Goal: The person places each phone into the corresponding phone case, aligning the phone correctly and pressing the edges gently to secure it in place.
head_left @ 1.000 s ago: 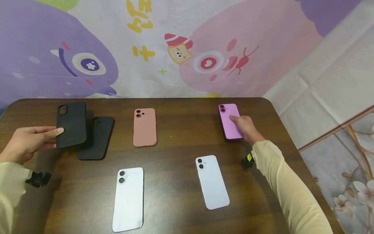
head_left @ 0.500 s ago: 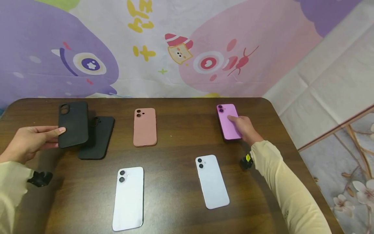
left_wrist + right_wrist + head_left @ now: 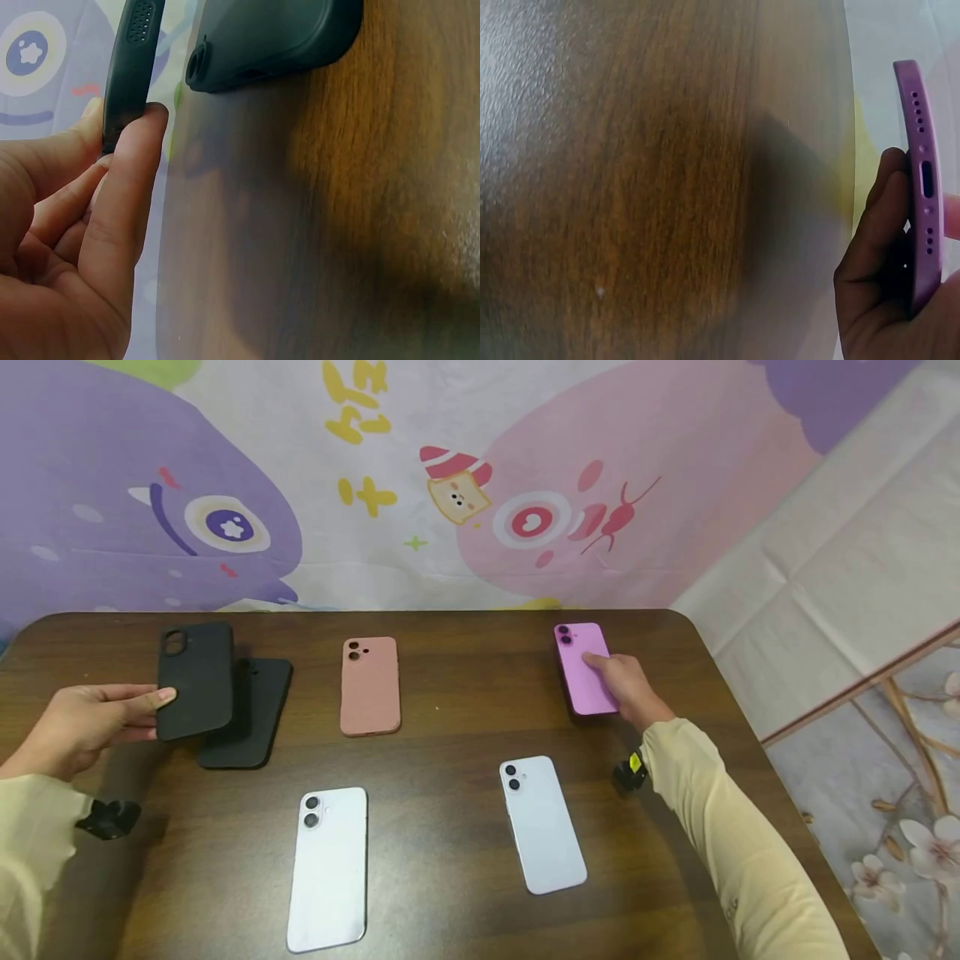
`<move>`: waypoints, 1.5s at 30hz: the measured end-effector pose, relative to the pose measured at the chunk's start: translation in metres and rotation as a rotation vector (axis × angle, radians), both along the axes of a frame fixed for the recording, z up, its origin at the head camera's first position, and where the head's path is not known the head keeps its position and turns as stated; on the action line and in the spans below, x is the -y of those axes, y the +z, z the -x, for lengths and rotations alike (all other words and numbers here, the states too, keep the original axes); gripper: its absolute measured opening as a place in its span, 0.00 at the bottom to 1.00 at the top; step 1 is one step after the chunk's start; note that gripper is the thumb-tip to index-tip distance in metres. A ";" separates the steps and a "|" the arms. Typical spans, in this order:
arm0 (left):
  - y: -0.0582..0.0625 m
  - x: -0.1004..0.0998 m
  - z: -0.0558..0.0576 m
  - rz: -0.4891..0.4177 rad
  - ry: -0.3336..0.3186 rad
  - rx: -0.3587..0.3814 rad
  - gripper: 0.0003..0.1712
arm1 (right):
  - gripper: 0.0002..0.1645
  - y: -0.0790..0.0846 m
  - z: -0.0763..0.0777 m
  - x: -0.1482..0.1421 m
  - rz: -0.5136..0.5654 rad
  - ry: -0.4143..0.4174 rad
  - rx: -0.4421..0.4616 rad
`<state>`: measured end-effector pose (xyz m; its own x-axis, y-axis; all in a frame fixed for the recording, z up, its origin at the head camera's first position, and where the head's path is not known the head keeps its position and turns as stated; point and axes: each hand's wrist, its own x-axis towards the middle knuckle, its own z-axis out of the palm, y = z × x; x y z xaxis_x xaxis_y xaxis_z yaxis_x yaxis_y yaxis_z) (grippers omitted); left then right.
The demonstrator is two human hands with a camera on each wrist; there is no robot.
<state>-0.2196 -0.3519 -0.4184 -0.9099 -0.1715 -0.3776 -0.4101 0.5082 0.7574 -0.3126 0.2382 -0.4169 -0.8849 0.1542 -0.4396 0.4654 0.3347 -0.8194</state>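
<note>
My left hand (image 3: 93, 727) pinches a black phone case (image 3: 197, 681) by its left edge, thumb on the back. The case is raised off the table and overlaps a second black case (image 3: 258, 714) lying below it. In the left wrist view, the held black case (image 3: 131, 71) appears edge-on between thumb and fingers. At the far right, my right hand (image 3: 633, 685) grips a purple phone case (image 3: 588, 668), thumb across its back. The right wrist view shows the bottom edge of the purple case (image 3: 926, 180) with port and speaker holes, fingers behind it.
A pink phone case (image 3: 371, 687) lies at the middle back of the brown wooden table (image 3: 442, 810). Nearer the front are a white phone (image 3: 327, 872) on the left and another white phone (image 3: 543, 827) on the right. A cartoon-printed cloth (image 3: 390, 552) hangs behind the table.
My left hand has shifted slightly right with the black case, which covers more of the case below. My right hand has drifted a little left with the purple case.
</note>
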 end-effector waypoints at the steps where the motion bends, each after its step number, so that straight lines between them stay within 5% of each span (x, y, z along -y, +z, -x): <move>1: 0.001 -0.001 0.000 -0.005 -0.003 -0.001 0.50 | 0.31 0.000 0.000 0.000 0.002 0.001 0.000; 12: -0.003 0.002 0.002 -0.045 -0.013 -0.019 0.44 | 0.29 0.004 -0.001 0.006 0.004 0.011 -0.014; 18: -0.012 0.010 0.006 -0.074 0.021 -0.032 0.26 | 0.29 0.006 0.000 0.006 -0.005 0.014 -0.007; 25: 0.000 -0.003 0.005 -0.016 -0.026 -0.020 0.51 | 0.31 0.005 0.000 0.008 -0.020 0.026 0.002; 27: 0.002 -0.006 0.006 -0.017 -0.031 -0.025 0.50 | 0.31 0.004 0.000 0.008 -0.018 0.025 0.000; 29: 0.002 -0.005 0.007 -0.040 -0.018 -0.036 0.39 | 0.31 0.004 0.001 0.009 -0.012 0.026 -0.002; 35: -0.009 0.002 0.014 -0.128 -0.016 -0.044 0.28 | 0.30 0.001 0.000 0.012 0.015 0.013 -0.006; 36: -0.011 0.003 0.015 -0.132 -0.025 -0.044 0.34 | 0.30 0.001 -0.001 0.013 0.020 0.013 -0.007; 40: -0.021 0.009 0.018 -0.151 0.010 -0.041 0.15 | 0.26 0.000 -0.003 0.015 0.046 0.014 -0.014; 42: -0.025 0.011 0.021 -0.148 -0.006 -0.053 0.24 | 0.24 -0.001 -0.004 0.015 0.050 0.015 -0.018; 45: -0.037 0.017 0.025 -0.157 -0.002 -0.078 0.18 | 0.24 -0.001 -0.005 0.016 0.048 0.023 -0.016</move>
<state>-0.2446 -0.3689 -0.4553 -0.9377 -0.1144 -0.3282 -0.3465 0.3813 0.8571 -0.3072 0.2217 -0.4176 -0.8951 0.1126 -0.4314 0.4444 0.3050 -0.8423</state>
